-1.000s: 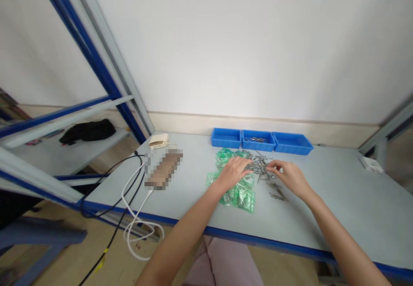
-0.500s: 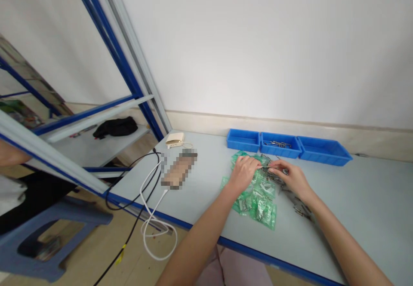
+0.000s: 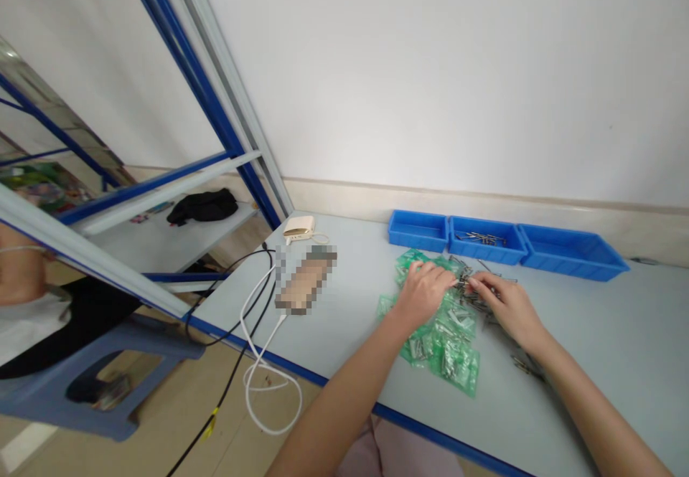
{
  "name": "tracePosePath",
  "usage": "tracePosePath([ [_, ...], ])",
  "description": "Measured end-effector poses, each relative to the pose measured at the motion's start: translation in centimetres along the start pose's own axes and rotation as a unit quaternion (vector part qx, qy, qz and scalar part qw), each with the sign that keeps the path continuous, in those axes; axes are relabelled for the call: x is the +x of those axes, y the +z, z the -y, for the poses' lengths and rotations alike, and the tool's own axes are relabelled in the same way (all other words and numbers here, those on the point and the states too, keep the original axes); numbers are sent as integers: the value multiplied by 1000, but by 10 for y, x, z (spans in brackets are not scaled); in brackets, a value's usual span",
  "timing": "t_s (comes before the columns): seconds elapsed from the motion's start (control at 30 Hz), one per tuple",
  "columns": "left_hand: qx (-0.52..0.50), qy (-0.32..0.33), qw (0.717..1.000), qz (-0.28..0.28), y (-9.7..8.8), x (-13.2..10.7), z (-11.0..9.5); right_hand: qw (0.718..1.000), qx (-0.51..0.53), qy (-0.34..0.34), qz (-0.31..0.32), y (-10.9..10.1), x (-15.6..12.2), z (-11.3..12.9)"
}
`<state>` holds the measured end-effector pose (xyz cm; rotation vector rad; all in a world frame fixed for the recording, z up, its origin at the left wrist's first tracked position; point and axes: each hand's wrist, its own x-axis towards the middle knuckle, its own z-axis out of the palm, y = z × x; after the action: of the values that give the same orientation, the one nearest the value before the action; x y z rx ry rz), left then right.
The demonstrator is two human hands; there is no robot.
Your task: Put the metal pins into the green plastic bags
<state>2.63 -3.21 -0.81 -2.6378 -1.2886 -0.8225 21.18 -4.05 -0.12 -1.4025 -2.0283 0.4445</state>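
Observation:
My left hand (image 3: 424,292) is closed in a pinch above the green plastic bags (image 3: 455,364), its fingertips on a thin metal screw. From the other side, the pinched fingers of my right hand (image 3: 506,306) meet the same small piece, which is largely hidden by the fingers. Right under and around the fingertips lies a heap of loose metal screws (image 3: 467,270), partly covered by my right hand. The see-through green bags hold short metal parts. A few more screws (image 3: 523,366) lie apart, beside my right forearm.
Three blue bins stand along the wall: a left bin (image 3: 418,230), a middle bin (image 3: 487,242) with several screws, and a right bin (image 3: 573,253). A blurred-out phone (image 3: 306,282), a cream box (image 3: 299,228) and cables (image 3: 261,355) are at left. Someone sits beyond the blue frame (image 3: 183,54).
The view has shifted slightly, so the table and bins appear farther right. Both hands stay fingertip to fingertip, now lower and closer over the screw heap; the thin piece between them shows less.

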Motion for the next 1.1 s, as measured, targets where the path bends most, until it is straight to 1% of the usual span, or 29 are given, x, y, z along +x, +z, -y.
tracePosePath([
  [0.1,-45,-24,999,12,-3,1,-2,1000,13,-24,-11,-2,-1,0],
  [0.2,-89,-44,995,24,-4,2,-3,999,-7,-38,-9,-4,-1,3],
  [0.37,-137,-45,989,18,-5,4,-4,999,5,-14,33,-6,-1,7],
  [0.43,-136,-40,990,21,-6,4,-3,999,14,-5,34,-6,-1,6],
  [0.6,-135,-33,990,37,-7,4,-3,999,39,-2,2,-5,-2,2],
  [0.73,-168,-47,983,54,-6,5,-4,999,41,-15,17,-9,-2,6],
  [0.9,-180,-62,980,57,-5,7,-4,998,47,0,42,-9,-2,10],
  [1.1,-172,-65,981,61,-6,7,-5,997,76,-1,8,-6,-3,6],
])
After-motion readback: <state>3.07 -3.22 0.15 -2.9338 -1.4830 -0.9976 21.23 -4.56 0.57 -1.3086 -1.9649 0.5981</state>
